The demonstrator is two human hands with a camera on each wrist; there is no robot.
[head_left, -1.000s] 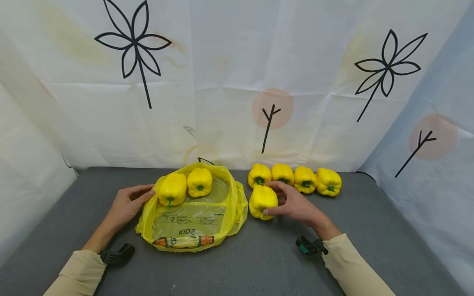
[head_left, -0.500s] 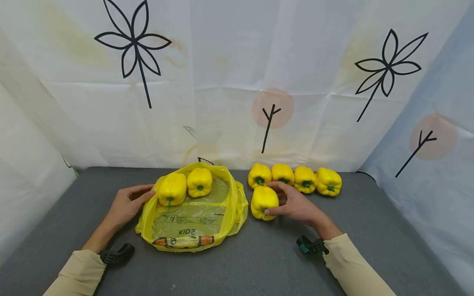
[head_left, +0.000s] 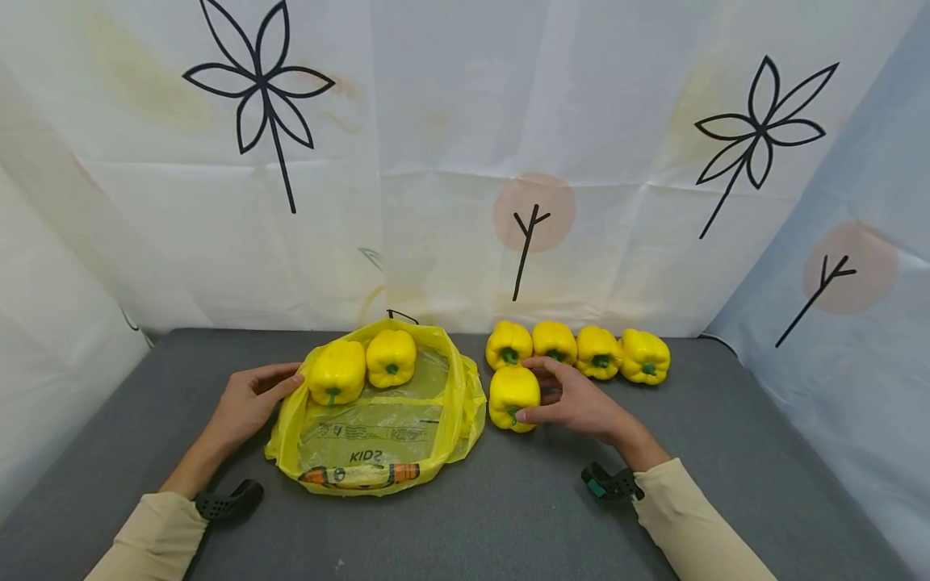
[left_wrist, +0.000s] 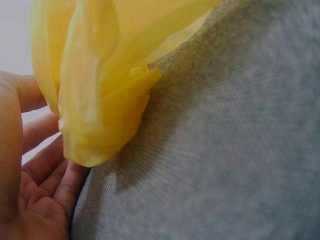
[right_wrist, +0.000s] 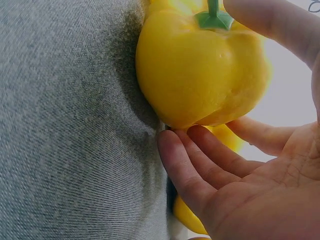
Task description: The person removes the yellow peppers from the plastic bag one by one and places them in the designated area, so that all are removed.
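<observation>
On the left of the head view lies an open yellow plastic bag (head_left: 460, 411), with two yellow bell peppers inside: one pepper (head_left: 337, 371) by its left rim, another pepper (head_left: 391, 357) beside it. My left hand (head_left: 245, 405) pinches the bag's left rim between thumb and fingers; the left wrist view shows the bunched film (left_wrist: 102, 110) at the fingers. Right of the bag, my right hand (head_left: 577, 401) holds a yellow bell pepper (head_left: 513, 399). Its thumb is near the green stem (right_wrist: 215, 20), its other fingers at the far side.
Behind the held pepper, several yellow bell peppers (head_left: 599, 353) stand in a row at the table's back edge. The grey table (head_left: 465, 532) meets a patterned white cloth (head_left: 450, 242) at the back. Another cloth wall (head_left: 850, 387) rises at the right.
The held pepper shifts slightly right, then back left, beside the bag. The left hand and the bag stay practically still.
</observation>
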